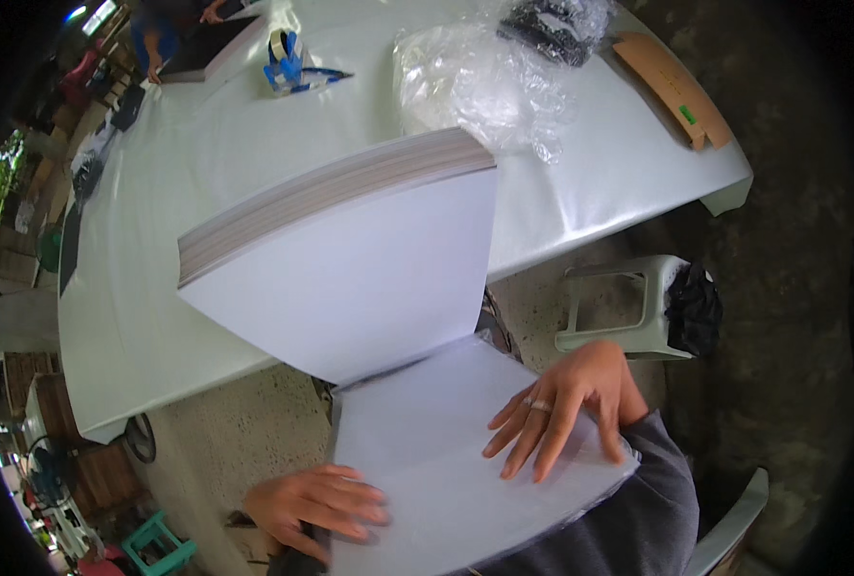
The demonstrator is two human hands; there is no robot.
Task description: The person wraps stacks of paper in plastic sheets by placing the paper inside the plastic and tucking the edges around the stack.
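A large, thick book [379, 259] with blank white pages lies opened in front of me. Its heavy page block tilts up against the near edge of the table, with the layered page edges [340, 197] facing up. The near white leaf [436, 451] rests across my lap. On its right side my right hand [576, 408], with a ring on one finger, lies with fingers spread and presses on the surface. My left hand [316, 504] touches the leaf's left edge, fingers stretched out. Neither hand holds anything.
Clear plastic wrap [480, 86] is heaped on the white-covered table [139, 317], near a blue tape dispenser [288, 65] and a brown cardboard piece [672, 91]. A white stool [628, 307] with a black bag stands at right. Another person's hand [153, 72] is by a dark flat object [216, 48].
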